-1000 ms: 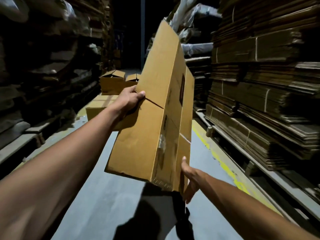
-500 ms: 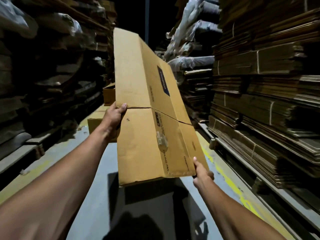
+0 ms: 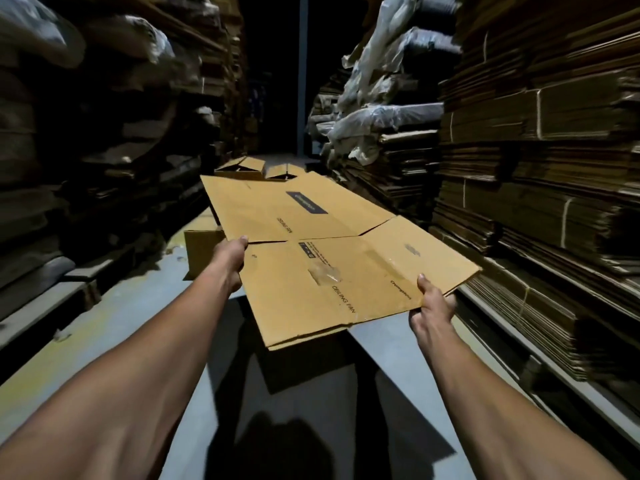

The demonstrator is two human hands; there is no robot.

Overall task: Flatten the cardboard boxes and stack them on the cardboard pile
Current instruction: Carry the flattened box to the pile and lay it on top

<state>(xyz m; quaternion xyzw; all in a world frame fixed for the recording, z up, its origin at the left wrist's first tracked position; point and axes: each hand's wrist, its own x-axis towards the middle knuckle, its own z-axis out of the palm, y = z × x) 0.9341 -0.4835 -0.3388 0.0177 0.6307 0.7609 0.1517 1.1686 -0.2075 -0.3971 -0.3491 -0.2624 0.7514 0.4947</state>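
Observation:
A long flattened cardboard box point(image 3: 311, 244), printed "CEILING FAN" and with clear tape on it, lies almost level in the air over the aisle floor. My left hand point(image 3: 230, 254) grips its left edge at the flap crease, thumb on top. My right hand point(image 3: 431, 306) grips the near right corner, thumb on top and fingers underneath. Beyond the box, two open unflattened boxes point(image 3: 244, 168) stand on the floor. Another closed box point(image 3: 201, 249) sits low just left of the held one.
Tall stacks of flattened cardboard point(image 3: 540, 188) fill the racks on the right. Dark piles of cardboard and wrapped bundles point(image 3: 104, 140) line the left. The grey aisle floor point(image 3: 166, 323) runs between them, with a yellow line on each side.
The flattened box has swung down from nearly upright to almost level. Both hands have stayed on its edges, the right hand moving outward to the right.

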